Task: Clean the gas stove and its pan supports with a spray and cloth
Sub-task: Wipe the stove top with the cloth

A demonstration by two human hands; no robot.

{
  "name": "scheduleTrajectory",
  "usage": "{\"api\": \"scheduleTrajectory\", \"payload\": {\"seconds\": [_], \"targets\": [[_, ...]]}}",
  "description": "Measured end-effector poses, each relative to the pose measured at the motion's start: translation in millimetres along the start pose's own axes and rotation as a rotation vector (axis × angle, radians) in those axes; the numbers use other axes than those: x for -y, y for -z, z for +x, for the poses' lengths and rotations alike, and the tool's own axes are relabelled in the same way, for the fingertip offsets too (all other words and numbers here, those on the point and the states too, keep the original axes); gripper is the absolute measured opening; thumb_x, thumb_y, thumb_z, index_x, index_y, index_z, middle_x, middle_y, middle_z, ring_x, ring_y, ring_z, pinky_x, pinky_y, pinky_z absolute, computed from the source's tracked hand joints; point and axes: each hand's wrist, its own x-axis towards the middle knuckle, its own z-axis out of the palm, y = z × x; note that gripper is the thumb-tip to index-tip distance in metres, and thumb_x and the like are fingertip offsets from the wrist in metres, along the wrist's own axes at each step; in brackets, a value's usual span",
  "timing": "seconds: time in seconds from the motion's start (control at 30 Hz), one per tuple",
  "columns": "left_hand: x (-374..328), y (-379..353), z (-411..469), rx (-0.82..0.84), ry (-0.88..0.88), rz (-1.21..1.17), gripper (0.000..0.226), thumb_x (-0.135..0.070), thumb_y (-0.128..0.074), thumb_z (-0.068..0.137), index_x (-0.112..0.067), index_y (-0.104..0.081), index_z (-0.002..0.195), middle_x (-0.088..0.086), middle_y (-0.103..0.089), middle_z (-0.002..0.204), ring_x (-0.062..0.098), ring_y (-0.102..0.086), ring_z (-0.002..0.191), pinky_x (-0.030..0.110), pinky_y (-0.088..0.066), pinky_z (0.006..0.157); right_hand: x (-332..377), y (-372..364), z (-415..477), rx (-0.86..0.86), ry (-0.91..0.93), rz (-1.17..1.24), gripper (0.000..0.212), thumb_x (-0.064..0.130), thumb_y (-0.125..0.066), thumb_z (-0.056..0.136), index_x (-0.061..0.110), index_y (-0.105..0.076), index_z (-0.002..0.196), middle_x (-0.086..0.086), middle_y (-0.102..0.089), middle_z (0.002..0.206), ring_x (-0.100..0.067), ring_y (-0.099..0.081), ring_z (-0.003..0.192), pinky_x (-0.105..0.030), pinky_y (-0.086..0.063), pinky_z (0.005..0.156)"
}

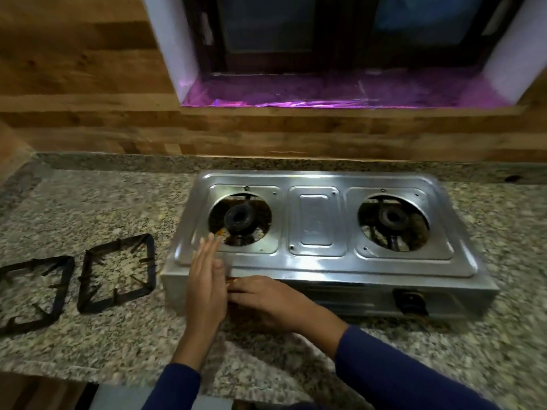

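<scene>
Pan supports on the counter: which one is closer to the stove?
The whole pan support, lying right beside the gas stove. The other pan support lies farther left, partly cut off by the picture's edge.

Left hand [207,279]: you hold it on edge, fingers straight and together, pointing away from you.
Right hand [266,297]: palm down, fingers stretched leftward, tips meeting your left palm.
Sleeves [384,371]: dark blue, reaching both wrists.

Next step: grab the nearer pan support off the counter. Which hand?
Left. The left hand is open at the front-left corner of the stove, right beside the nearer pan support. The right hand rests on the stove front and would have to cross over.
</scene>
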Motion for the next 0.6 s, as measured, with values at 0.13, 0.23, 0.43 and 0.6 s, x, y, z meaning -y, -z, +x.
{"api": "scheduleTrajectory", "payload": {"seconds": [0.13, 0.23, 0.43, 0.6], "targets": [[-33.9, -69.9, -18.5, 0.213, -0.299, 0.115, 0.057, -0.049, -0.021, 0.103, -0.019, -0.042, 0.146, -0.005, -0.033, 0.156, 0.011, -0.022, 0.149, 0.029, -0.02, 0.12, -7.4, 30.2, -93.6, 0.023, -0.182, 0.031, 0.033, 0.014, -0.053, 0.101, 0.004, -0.058, 0.132, -0.015, -0.057, 0.137, -0.027, -0.055, 0.124, -0.039, -0.042, 0.105], [-59.8, -125.5, -34.7, 0.401, -0.459, 0.144, 0.053, -0.047, -0.024, 0.103, -0.023, -0.04, 0.147, -0.001, -0.033, 0.157, 0.016, -0.023, 0.149, 0.042, -0.022, 0.12, -3.4, 56.4, -179.5, -0.052, -0.373, -0.017, 0.035, 0.015, -0.052, 0.101, 0.011, -0.056, 0.135, -0.01, -0.055, 0.141, -0.023, -0.054, 0.126, -0.038, -0.042, 0.105], [-109.3, -198.3, -64.4, 0.587, -0.713, 0.191, 0.055, -0.046, -0.029, 0.102, -0.017, -0.042, 0.148, -0.002, -0.03, 0.159, 0.014, -0.019, 0.15, 0.042, -0.017, 0.121, 28.5, 75.2, -293.6, -0.252, -0.654, -0.039, 0.073, 0.002, -0.049, 0.071, 0.031, -0.049, 0.137, -0.002, -0.052, 0.143, -0.015, -0.046, 0.132, -0.03, -0.037, 0.11], [-144.4, -250.0, -84.0, 0.659, -0.847, 0.279, 0.058, -0.048, -0.036, 0.1, -0.013, -0.044, 0.146, 0.003, -0.036, 0.157, 0.017, -0.021, 0.15, 0.041, -0.017, 0.121, 19.8, 78.7, -382.3, -0.659, -1.07, -0.052, 0.069, -0.005, -0.047, 0.075, 0.041, -0.058, 0.125, 0.008, -0.055, 0.135, -0.01, -0.05, 0.127, -0.032, -0.039, 0.11]]}}
